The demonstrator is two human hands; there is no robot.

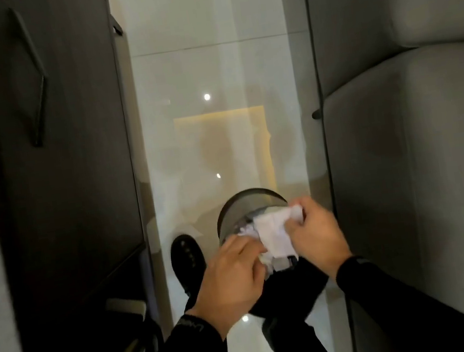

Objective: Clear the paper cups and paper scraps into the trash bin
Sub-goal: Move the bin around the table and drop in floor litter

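Trash bin on floor between cabinet left and sofa right, paper scraps seemingly over its mouth.

Dark cabinet left, grey sofa right, glossy floor between.

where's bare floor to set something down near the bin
Glossy pale tile floor beyond the round dark trash bin is bare, bordered by the dark cabinet and grey sofa. Crowded over the bin: left grip and right grip hold white crumpled paper; a black shoe beside it.
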